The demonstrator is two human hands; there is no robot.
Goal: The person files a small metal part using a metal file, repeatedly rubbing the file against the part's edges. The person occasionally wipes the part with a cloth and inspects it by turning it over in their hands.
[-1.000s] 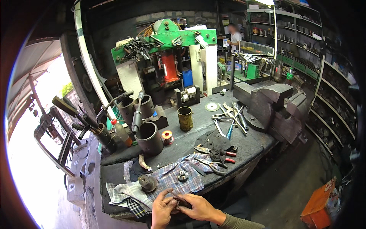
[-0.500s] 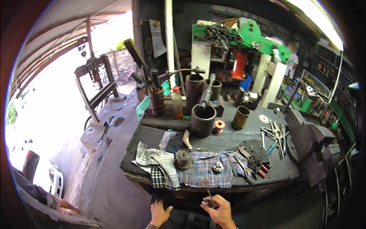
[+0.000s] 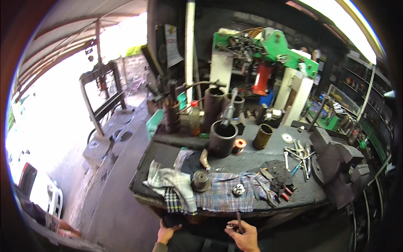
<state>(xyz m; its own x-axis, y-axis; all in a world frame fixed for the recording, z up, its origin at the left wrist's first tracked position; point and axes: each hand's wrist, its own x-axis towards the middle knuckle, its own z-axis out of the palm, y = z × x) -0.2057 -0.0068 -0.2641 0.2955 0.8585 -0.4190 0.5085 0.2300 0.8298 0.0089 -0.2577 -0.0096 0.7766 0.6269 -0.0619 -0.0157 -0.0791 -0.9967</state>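
My right hand is closed round a thin dark rod, held upright just off the bench's front edge. A small shiny metal piece shows at its fingertips; its kind is too small to tell. My left hand, thumb apart from the fingers, rests against a dark rounded surface below the bench, holding nothing that I can see. Nearest on the bench lie a plaid cloth with a small round metal part on it, and a flanged metal cylinder beside a pale checked rag.
Pliers and several wrenches lie toward the right, by a large bench vise. Farther back stand a thick dark pipe piece, a rusty sleeve, a solder spool and a red-capped bottle. A green press frame rises behind.
The view has shifted slightly, so the bench sits lower in it. My left hand has moved a little left, its thumb spread. My right hand still grips the rod, now more upright.
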